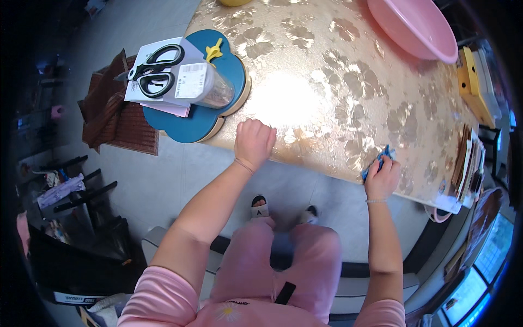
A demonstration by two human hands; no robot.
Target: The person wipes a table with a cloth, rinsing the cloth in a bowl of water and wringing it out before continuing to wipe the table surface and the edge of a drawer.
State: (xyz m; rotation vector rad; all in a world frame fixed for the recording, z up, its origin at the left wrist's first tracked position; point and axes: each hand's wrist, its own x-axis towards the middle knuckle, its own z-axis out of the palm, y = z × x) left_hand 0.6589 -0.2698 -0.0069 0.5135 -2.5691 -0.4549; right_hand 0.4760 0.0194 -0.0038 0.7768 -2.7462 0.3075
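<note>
My right hand (383,175) grips a crumpled blue cloth (384,157) near the front edge of a table with a shiny gold floral cover (302,143). At the same edge, further left, my left hand (254,141) rests closed in a loose fist; nothing shows in it, though its palm is hidden. Beside it lies a blue flower-shaped box (179,128) with a wooden-looking rim. On this box are black-handled scissors (157,69), a white paper box or packet (141,92), a clear plastic container (220,92) with a label and a small yellow banana-shaped item (213,51).
A pink plastic basin (412,28) stands at the table's back right. Yellow folders or a holder (474,86) and a stack of papers (463,163) line the right edge. Brown woven mats (126,126) hang or lie left of the table. Behind my legs is a grey sofa (355,292).
</note>
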